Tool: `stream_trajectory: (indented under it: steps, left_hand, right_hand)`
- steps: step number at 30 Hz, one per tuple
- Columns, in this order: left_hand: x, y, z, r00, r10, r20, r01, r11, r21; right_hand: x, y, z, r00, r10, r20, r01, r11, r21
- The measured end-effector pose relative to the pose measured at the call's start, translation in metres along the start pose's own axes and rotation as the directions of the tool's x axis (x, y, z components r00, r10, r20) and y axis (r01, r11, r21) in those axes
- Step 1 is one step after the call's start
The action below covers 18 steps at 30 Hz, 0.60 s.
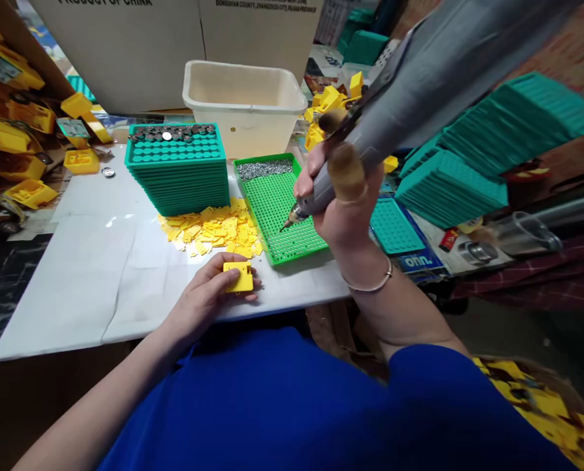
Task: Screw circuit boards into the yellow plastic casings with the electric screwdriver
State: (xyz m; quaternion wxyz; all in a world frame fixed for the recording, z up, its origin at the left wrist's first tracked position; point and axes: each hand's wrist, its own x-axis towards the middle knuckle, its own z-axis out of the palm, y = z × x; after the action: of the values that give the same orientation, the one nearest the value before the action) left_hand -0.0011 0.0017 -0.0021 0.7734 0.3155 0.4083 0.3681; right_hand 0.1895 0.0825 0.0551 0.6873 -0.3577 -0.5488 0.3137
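My left hand (pixel 218 284) is closed on a small yellow plastic case (pixel 241 277), held low over the front of the white table, thumb on top. In my right hand (pixel 348 209) is a grey electric screwdriver (pixel 370 118), its bit pointing down and left over the green perforated tray (pixel 292 229). Tiny metal screws (pixel 265 170) are heaped along the tray's far end. Whether a screw sits on the bit is too small to tell. Loose flat yellow plastic pieces (pixel 213 229) lie in a pile between my left hand and the stack of teal trays (pixel 178 176).
Small round dark parts (pixel 188 134) lie on the teal stack. Behind stands a white plastic bin (pixel 245 124) before a large carton (pixel 149 52). Yellow cases (pixel 17 131) crowd the left. More teal trays (pixel 498 137) lean at right, near a clear cup (pixel 530 232).
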Motion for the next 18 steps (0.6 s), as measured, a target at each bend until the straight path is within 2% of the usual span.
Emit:
stream_trajectory:
  steps: [2, 6, 10, 13, 16, 18]
  left_hand:
    - [0.000, -0.001, 0.000, 1.000, -0.003, -0.001, 0.003, 1.000, -0.017]
    - [0.000, 0.000, 0.001, 1.000, -0.004, 0.004, 0.004, 1.000, -0.028]
    - [0.000, 0.001, 0.002, 0.999, 0.014, 0.028, -0.014, 1.000, -0.015]
    - [0.001, 0.000, 0.001, 0.999, 0.022, 0.043, -0.022, 1.000, 0.001]
    - [0.002, -0.002, -0.001, 0.999, 0.024, 0.045, -0.026, 0.999, 0.025]
    - [0.002, -0.004, -0.002, 0.999, 0.025, 0.041, -0.026, 0.999, 0.035]
  right_hand:
    - [-0.010, -0.016, 0.012, 0.998, 0.047, 0.035, -0.048, 0.998, 0.026]
    - [-0.032, -0.030, 0.028, 0.963, 0.181, 0.198, -0.167, 0.982, -0.085]
    - [-0.043, -0.025, 0.035, 0.958, 0.219, 0.187, -0.207, 0.975, -0.082]
    - [-0.045, -0.020, 0.038, 0.950, 0.215, 0.225, -0.211, 0.977, -0.041]
    - [-0.047, -0.020, 0.039, 0.938, 0.257, 0.234, -0.241, 0.966, -0.097]
    - [-0.050, -0.019, 0.039, 0.913, 0.296, 0.281, -0.253, 0.951, -0.180]
